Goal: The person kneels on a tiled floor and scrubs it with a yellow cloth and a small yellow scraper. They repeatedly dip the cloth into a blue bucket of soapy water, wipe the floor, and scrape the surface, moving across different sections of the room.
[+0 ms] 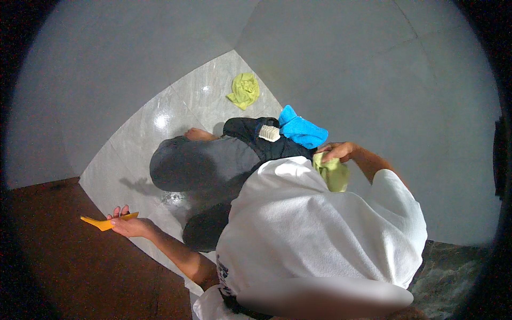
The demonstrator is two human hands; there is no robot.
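Observation:
My left hand (128,224) is stretched out to the left, fingers wrapped round a flat, bent orange tool (105,224), whose kind I cannot make out. Close against my right hip, my right hand (337,151) grips a yellow-green cloth (333,175) that hangs down beside my white shirt. A bright blue cloth (303,128) sits at my waist, just next to that hand. Beside it, a small white ridged object (269,133) rests on my dark clothing. Part of the right fingers is hidden by the cloths.
Another yellow-green cloth (244,90) lies crumpled on the shiny, light grey tiled floor (181,106), near the corner. Grey walls (117,58) rise on two sides. A dark brown surface (69,266) borders the tiles at the lower left. My bent knees (181,162) take up the middle.

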